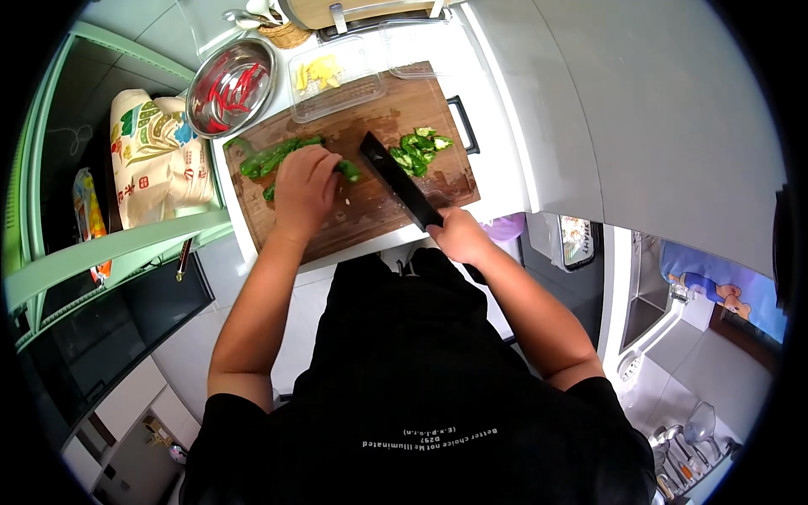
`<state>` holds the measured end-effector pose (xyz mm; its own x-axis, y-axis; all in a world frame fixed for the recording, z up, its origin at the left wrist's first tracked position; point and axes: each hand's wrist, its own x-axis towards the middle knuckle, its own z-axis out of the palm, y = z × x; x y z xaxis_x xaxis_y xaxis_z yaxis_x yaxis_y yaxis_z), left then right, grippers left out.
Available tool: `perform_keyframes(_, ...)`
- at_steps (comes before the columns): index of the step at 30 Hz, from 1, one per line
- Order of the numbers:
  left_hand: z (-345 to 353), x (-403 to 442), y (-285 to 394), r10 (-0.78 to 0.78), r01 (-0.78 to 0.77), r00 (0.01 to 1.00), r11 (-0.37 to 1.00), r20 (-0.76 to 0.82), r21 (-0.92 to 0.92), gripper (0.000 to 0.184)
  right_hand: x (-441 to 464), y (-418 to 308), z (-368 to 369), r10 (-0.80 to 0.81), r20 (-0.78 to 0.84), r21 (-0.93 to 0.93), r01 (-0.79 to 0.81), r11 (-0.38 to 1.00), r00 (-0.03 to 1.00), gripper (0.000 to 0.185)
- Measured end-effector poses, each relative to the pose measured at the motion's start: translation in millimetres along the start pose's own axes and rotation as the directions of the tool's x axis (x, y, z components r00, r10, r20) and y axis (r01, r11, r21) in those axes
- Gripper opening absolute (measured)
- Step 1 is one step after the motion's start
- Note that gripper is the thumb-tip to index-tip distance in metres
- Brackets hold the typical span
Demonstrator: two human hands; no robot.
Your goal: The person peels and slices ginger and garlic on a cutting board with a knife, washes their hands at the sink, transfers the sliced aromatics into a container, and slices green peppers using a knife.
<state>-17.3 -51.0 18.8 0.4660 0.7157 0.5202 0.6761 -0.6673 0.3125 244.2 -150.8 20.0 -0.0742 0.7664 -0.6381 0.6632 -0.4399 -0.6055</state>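
Note:
My right hand point(461, 236) grips the handle of a dark-bladed kitchen knife point(397, 183), its blade slanting up and left across the wooden cutting board point(337, 225). Curled over the board's left half, my left hand point(306, 190) holds a green pepper point(348, 171); one end sticks out beside the fingers toward the blade, with a gap between. Beyond that hand lie several whole green peppers point(268, 158), partly covered by it. Cut green pepper pieces point(417, 152) sit in a pile to the right of the knife.
A steel bowl point(268, 97) with red pepper strips stands past the board's upper left corner. A clear plastic tray point(326, 110) with yellow pieces rests at the board's far edge. Green shelving point(109, 244) with a printed sack point(160, 168) is at left; a grey panel point(656, 126) borders the right.

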Motion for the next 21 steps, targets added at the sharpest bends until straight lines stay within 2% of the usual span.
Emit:
perform_keyframes(1, 10.2, -6.9, -1.2, -0.02, 0.02, 1.0, 1.0, -0.009, -0.012, 0.031, 1.1, -0.9, -1.5, -0.01, -0.008, -0.028, 0.01, 1.0, 1.0, 0.02)
perform_keyframes(4, 23.5, -16.9, -21.5, -0.144, 0.146, 0.989, 0.979, -0.024, 0.142, 0.03, 6.0, -3.9, -8.1, -0.035, -0.047, -0.089, 0.031, 0.996, 0.998, 0.02)
perform_keyframes(7, 7.4, -12.0, -33.9, -0.159, 0.169, 0.984, 0.973, -0.077, 0.158, 0.028, 9.6, -2.6, -10.8, -0.025, -0.077, -0.067, 0.02, 0.998, 0.997, 0.019)
perform_keyframes(11, -23.4, 12.8, -26.0, -0.277, 0.292, 0.936, 0.956, -0.219, 0.038, 0.025, 12.0, -1.8, -12.2, -0.006, -0.064, -0.025, 0.004, 1.0, 0.998, 0.019)
perform_keyframes(14, -35.3, 23.4, -21.7, -0.273, 0.279, 0.898, 0.96, -0.345, -0.034, 0.024, 12.1, -3.3, -14.4, -0.005, -0.065, -0.054, 0.001, 0.999, 0.998, 0.02)
perform_keyframes(15, -38.2, 24.3, -18.8, -0.197, 0.219, 0.934, 0.975, -0.297, 0.042, 0.022, 11.8, -5.3, -14.6, -0.006, -0.061, -0.065, 0.002, 0.998, 0.998, 0.02)
perform_keyframes(16, -41.6, 27.7, -4.7, -0.199, 0.202, 0.962, 0.979, -0.187, -0.007, 0.02, 11.9, -6.6, -15.0, -0.011, -0.061, -0.068, 0.007, 0.998, 0.998, 0.02)
perform_keyframes(18, -18.3, 18.2, 5.9, -0.034, 0.035, 0.999, 0.998, -0.025, 0.043, 0.019, 12.4, -8.2, -15.8, -0.02, -0.058, -0.073, 0.016, 0.997, 0.998, 0.02)
perform_keyframes(20, 26.3, -11.3, 1.9, 0.008, -0.008, 0.996, 1.0, 0.094, -0.006, 0.021, 13.9, -8.4, -14.9, -0.018, -0.068, -0.066, 0.014, 0.998, 0.998, 0.019)
perform_keyframes(21, 39.6, -19.9, 3.5, -0.027, 0.028, 0.991, 1.0, 0.133, -0.008, 0.021, 14.1, -7.8, -15.2, -0.015, -0.074, -0.063, 0.01, 0.998, 0.997, 0.019)
